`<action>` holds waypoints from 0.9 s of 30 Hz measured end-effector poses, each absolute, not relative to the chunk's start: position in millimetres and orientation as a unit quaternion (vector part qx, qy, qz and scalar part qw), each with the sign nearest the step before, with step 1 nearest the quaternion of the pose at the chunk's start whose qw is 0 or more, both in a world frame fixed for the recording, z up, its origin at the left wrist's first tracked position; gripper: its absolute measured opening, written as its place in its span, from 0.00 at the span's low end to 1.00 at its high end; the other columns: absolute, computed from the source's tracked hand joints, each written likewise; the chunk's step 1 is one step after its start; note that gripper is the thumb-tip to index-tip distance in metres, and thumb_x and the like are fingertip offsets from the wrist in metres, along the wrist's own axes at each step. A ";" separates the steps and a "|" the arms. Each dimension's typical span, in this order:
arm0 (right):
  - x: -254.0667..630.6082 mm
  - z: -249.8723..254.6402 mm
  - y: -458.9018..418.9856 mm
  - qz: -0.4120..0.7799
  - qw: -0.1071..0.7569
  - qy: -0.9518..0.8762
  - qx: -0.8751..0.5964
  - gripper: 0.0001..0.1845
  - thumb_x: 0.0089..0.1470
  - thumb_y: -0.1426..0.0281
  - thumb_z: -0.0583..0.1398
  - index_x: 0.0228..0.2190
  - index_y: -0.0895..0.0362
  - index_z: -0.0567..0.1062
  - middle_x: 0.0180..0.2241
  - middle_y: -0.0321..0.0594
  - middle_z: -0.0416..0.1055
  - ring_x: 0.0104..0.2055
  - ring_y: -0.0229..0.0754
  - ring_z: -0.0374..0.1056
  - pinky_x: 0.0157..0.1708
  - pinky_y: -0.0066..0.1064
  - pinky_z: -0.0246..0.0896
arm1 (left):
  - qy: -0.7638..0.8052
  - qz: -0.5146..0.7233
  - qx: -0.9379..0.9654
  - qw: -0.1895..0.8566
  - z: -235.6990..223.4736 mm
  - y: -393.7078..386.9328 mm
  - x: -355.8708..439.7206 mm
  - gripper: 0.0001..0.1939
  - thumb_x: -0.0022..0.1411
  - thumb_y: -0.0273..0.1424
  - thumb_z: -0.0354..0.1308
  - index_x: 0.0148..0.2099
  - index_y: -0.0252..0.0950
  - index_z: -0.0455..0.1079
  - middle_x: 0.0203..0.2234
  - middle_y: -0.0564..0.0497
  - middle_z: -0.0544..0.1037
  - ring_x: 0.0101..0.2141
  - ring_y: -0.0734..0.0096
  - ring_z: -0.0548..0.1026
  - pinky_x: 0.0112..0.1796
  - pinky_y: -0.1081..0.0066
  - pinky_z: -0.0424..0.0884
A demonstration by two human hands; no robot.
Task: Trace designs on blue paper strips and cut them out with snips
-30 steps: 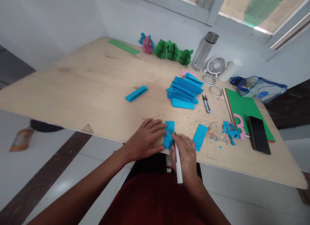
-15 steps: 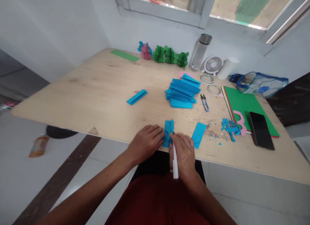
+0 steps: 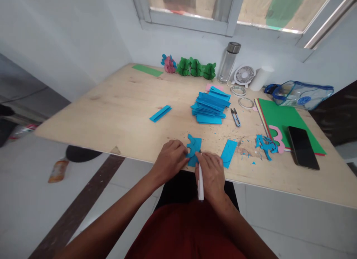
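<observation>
My left hand (image 3: 173, 157) has its fingers bent together at the left edge of a blue paper piece (image 3: 196, 144) by the table's front edge. A curved, wavy-edged part of that paper stands out beside the fingertips. In my right hand (image 3: 211, 172) is a slim white utility knife (image 3: 201, 184), its handle pointing back toward my body and its dark tip over the paper. How the tip meets the paper is partly hidden by my fingers. Just right of this hand lies a blue paper rectangle (image 3: 229, 153) with a curved line on it.
Behind my hands lie a stack of folded blue paper (image 3: 210, 106), one folded strip (image 3: 160, 113) and thread snips (image 3: 235, 117). To the right are blue scraps (image 3: 266, 145), a pink cutout (image 3: 276, 138) and a phone (image 3: 302, 147). A glass bottle (image 3: 227, 63) stands by the wall.
The blue paper under my hands has shifted, and its curved part now projects farther up and left near my left fingers. My right hand keeps its hold. The view has turned slightly.
</observation>
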State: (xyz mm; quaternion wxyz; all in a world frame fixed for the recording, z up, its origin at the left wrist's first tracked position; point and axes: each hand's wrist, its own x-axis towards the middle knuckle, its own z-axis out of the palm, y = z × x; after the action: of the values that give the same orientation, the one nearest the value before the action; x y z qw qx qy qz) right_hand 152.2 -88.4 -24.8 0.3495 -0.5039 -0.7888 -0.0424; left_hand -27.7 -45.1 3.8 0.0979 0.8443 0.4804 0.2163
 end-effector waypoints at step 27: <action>149.0 -27.5 -88.6 -0.069 0.351 -0.786 -0.504 0.16 0.61 0.77 0.56 0.49 0.59 0.74 0.42 0.45 0.79 0.47 0.49 0.71 0.51 0.43 0.57 | 0.704 0.232 0.635 0.217 30.0 49.0 -99.9 0.05 0.52 0.32 0.62 0.26 0.39 0.70 0.24 0.51 0.77 0.30 0.61 0.76 0.31 0.69 0.65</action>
State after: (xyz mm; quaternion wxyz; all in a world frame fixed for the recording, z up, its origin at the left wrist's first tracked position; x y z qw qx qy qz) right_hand 149.0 -88.6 -27.5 0.3507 -0.5038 -0.7865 -0.0686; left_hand -99.9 49.0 30.0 0.2167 0.6349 0.7043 0.2322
